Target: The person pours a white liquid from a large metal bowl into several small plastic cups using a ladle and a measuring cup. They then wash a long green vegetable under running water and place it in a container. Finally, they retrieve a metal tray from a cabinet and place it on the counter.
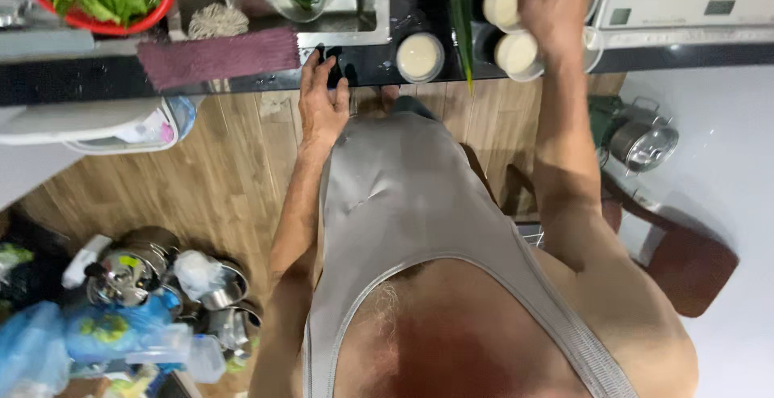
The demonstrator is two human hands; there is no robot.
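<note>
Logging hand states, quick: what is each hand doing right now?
Left hand: open, holding nothing, fingers spread flat on the edge of the black counter.
Right hand: over the small cream-filled bowls; its grip cannot be told.

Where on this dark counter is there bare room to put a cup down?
One bare patch lies between the left hand and the lone cream-filled cup, just below the sink. Under the right hand it is crowded: cups packed together beside a long green leaf. A purple cloth covers the counter's left.
</note>
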